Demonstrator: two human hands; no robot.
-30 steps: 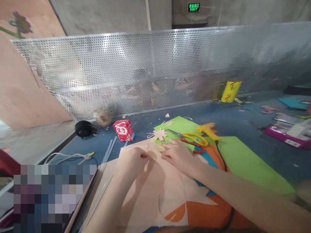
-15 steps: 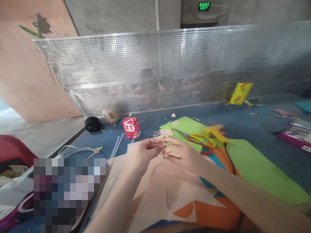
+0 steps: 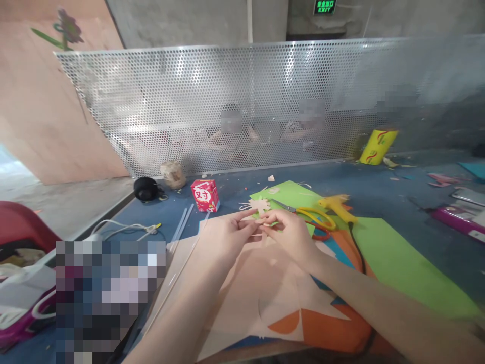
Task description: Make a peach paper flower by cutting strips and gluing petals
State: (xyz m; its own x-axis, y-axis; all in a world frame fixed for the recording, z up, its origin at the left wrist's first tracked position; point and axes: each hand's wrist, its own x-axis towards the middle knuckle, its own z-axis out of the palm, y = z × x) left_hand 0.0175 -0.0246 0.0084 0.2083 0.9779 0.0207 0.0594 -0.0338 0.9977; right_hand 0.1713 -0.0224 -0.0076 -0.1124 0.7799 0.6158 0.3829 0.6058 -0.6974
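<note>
Over the pale cream paper sheets (image 3: 246, 293), my left hand (image 3: 229, 235) and my right hand (image 3: 290, 232) meet fingertip to fingertip. Both pinch a small cream paper piece, mostly hidden by the fingers. Just beyond them lies a cream paper cutout (image 3: 259, 204) with a jagged outline, resting on green paper (image 3: 290, 189). To the right of my fingers are scissors (image 3: 314, 215) with yellow and red handles, blades pointing left. Beside those sits a yellow hot glue gun (image 3: 335, 205) with a black cord.
A red carton (image 3: 205, 195), a black round object (image 3: 146, 189) and clear glue sticks (image 3: 182, 225) lie at the left. A yellow roll (image 3: 378, 147) stands before the perforated metal screen (image 3: 151, 101); people sit behind it. Orange paper (image 3: 333, 326) and a large green sheet (image 3: 409, 258) lie rightward.
My fingertips have drawn closer together, and the right hand has turned so its fingers curl more around the small paper piece. The view has shifted slightly.
</note>
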